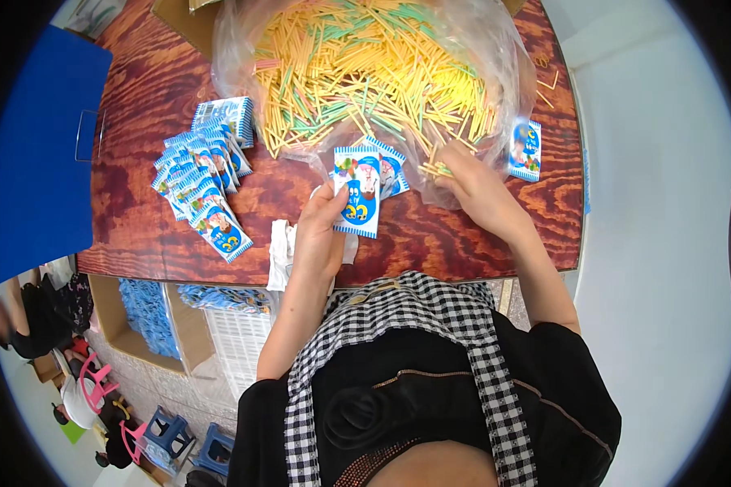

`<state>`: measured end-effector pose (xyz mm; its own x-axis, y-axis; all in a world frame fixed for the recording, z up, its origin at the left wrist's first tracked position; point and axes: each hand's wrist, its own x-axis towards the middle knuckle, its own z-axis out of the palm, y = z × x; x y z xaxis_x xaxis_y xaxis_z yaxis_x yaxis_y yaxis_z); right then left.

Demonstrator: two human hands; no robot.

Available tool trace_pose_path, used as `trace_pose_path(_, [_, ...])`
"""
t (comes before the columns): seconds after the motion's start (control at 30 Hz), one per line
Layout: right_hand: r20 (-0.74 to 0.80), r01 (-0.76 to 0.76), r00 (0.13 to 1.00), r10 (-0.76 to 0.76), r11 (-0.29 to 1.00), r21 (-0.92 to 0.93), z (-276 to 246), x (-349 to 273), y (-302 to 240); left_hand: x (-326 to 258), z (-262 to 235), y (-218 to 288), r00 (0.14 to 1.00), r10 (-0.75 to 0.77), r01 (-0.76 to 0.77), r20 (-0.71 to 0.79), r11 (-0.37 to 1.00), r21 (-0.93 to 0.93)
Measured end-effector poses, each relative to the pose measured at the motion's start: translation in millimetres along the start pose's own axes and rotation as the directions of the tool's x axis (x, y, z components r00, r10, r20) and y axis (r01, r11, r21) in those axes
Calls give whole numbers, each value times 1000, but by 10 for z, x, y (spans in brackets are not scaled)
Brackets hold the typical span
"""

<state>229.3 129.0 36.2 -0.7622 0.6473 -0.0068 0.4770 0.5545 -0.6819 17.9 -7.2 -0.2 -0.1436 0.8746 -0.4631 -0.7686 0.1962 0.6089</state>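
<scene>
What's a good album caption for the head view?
Left hand holds a blue packet; right hand holds thin yellow sticks.

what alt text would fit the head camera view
A left hand holds a blue-and-white packet while the right hand holds a few thin yellow sticks at the near edge of a clear plastic bag heaped with yellow, green and pink sticks. More packets lie piled leftward on a reddish wood-grain table; the person wears a checked apron.

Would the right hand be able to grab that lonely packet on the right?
Probably yes: the blue-and-white packet lies close beside the right hand and nothing solid seems between them, though it might need to drop its sticks.
</scene>
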Motion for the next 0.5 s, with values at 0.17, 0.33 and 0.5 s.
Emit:
trace_pose_path(0.17, [107, -323, 946, 305, 913, 248, -53, -81, -24, 105, 354, -13, 977, 10, -23, 213, 998, 58])
trace_pose_path(0.33, [128, -356, 877, 463, 447, 820, 40, -44, 218, 253, 468, -170, 917, -283, 158, 282, 905, 394])
trace_pose_path(0.5, [180, -244, 938, 295, 197, 949, 30, 9, 161, 188, 346, -102, 941, -226, 150, 253, 946, 287])
